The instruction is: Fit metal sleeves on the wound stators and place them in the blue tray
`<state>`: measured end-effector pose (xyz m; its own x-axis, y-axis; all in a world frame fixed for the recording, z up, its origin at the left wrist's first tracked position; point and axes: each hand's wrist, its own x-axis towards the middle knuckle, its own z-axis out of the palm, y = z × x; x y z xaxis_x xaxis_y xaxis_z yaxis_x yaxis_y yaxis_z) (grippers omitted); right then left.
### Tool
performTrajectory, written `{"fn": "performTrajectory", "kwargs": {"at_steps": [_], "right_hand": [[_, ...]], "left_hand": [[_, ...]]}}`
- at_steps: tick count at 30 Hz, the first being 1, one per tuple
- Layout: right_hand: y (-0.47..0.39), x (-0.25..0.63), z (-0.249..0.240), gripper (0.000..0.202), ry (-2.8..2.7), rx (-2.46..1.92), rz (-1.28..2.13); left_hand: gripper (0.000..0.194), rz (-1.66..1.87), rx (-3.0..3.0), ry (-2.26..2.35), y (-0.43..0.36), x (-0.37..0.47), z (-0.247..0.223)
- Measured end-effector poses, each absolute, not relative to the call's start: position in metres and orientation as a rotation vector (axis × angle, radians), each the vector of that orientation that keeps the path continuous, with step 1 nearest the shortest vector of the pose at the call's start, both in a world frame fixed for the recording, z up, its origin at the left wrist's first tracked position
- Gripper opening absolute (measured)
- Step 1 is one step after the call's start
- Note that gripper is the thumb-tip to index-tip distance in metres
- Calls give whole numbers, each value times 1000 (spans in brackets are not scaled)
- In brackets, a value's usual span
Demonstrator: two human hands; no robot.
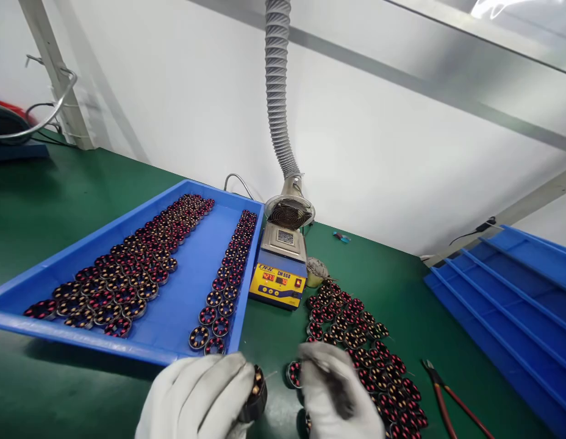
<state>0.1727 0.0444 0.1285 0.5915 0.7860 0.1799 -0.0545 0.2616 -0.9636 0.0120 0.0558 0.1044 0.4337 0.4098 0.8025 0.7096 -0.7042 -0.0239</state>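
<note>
Both my hands wear white gloves at the bottom of the view. My left hand (pixel 198 396) is closed around a small round motor stator (pixel 254 393) with copper windings. My right hand (pixel 340 390) pinches something thin near another stator (pixel 294 374) on the green mat; what it holds is too blurred to tell. A loose pile of red-and-copper stators (pixel 365 347) lies just right of my right hand.
A blue tray (pixel 186 286) with rows of stators sits at the left. A yellow solder pot (pixel 280 268) stands under a grey fume hose (pixel 278 91). Red-handled cutters (pixel 441 390) lie at the right, beside stacked blue trays (pixel 512 292).
</note>
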Motion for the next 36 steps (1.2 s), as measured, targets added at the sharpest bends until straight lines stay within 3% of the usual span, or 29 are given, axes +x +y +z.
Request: {"fn": "performTrajectory", "kwargs": {"at_steps": [3,13,19,20,23,24,31,36], "right_hand": [[41,164,123,35,-763,-1056,1306],[67,158,93,29,-470,-831,1873],[48,164,118,41,-441,-714,1993],[47,165,121,39,-447,-704,1977],[47,165,123,34,-492,-726,1884],[49,165,122,32,-502,-734,1869],[48,158,109,43,-559,-750,1922],[46,161,100,42,-602,-749,1859]], "left_hand": [[29,-1218,-2416,-990,62,11,104],[25,-1768,-2671,-1145,72,15,119],[14,-2173,-2660,-1714,69,9,107],[17,-2128,-2695,-1715,67,9,109],[55,-1893,-2877,-1456,63,12,123],[57,-1868,-2907,-1354,63,13,130],[14,-2232,-2959,-1220,75,20,139],[16,-2455,-2800,-1570,73,14,128]]}}
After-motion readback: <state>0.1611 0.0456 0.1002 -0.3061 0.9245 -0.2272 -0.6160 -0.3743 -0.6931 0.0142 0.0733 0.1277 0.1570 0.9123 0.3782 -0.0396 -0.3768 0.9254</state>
